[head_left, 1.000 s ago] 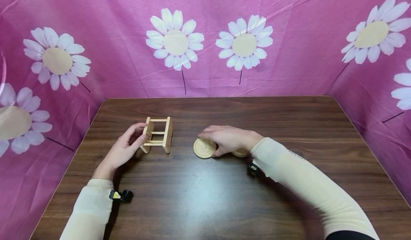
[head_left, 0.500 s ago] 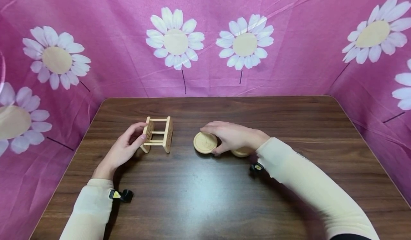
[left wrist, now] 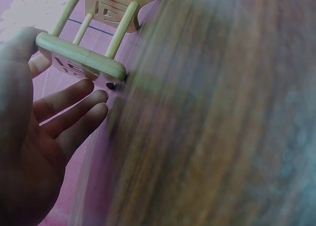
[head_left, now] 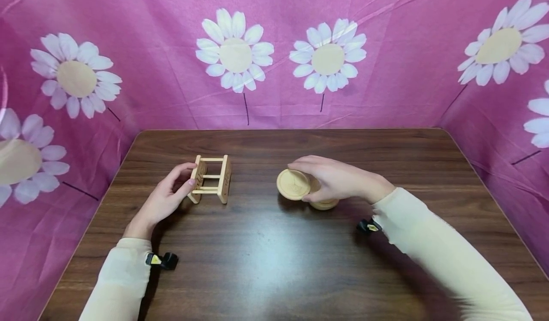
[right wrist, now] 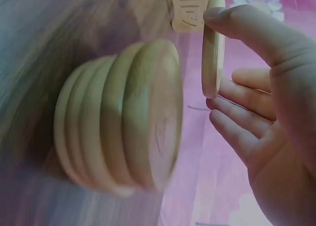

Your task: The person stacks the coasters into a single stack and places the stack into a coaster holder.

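In the head view my left hand (head_left: 160, 199) holds the near side panel of a small wooden coaster rack (head_left: 224, 180) between thumb and index finger. Its other fingers reach loosely beside the panel in the left wrist view. The rack stands on the table, with cut-out patterns in its sides and thin rods across. My right hand (head_left: 339, 180) pinches one round wooden coaster (head_left: 293, 184) by its edge, off the table. A stack of several coasters (right wrist: 98, 122) stands right by that hand, partly hidden under it in the head view. The held coaster is apart from the stack.
Dark wood-grain table (head_left: 257, 264) under everything. A pink cloth (head_left: 279, 106) with large white daisies hangs behind and at both sides. Black wrist cameras stick out from both sleeves, low over the table.
My right hand has lifted the coaster from the table and carried it rightward, toward the stack. The left hand and the rack have stayed in place.
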`<move>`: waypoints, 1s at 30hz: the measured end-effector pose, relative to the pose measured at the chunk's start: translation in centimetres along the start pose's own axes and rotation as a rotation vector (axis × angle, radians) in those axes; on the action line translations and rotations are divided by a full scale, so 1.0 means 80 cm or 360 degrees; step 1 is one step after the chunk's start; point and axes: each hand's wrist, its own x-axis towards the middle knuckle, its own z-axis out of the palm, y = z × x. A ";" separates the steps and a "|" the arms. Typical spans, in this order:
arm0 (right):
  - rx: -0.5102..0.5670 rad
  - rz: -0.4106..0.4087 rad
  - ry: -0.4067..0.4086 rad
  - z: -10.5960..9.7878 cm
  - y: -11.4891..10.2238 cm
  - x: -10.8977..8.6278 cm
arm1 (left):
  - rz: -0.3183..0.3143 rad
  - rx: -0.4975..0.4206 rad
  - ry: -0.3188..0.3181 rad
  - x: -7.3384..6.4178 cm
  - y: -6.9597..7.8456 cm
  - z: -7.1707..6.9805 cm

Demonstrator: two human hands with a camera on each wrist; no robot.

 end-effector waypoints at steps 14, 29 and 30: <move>-0.0130 0.0055 0.0115 -0.012 0.010 -0.057 | -0.0009 -0.0011 -0.0008 0.002 0.003 -0.001; -0.0178 0.0086 0.0148 -0.001 0.015 -0.083 | -0.0026 0.0001 -0.0006 0.000 0.003 0.000; -0.0177 0.0095 0.0148 0.000 0.016 -0.084 | -0.0025 0.0002 -0.0005 0.000 0.004 0.000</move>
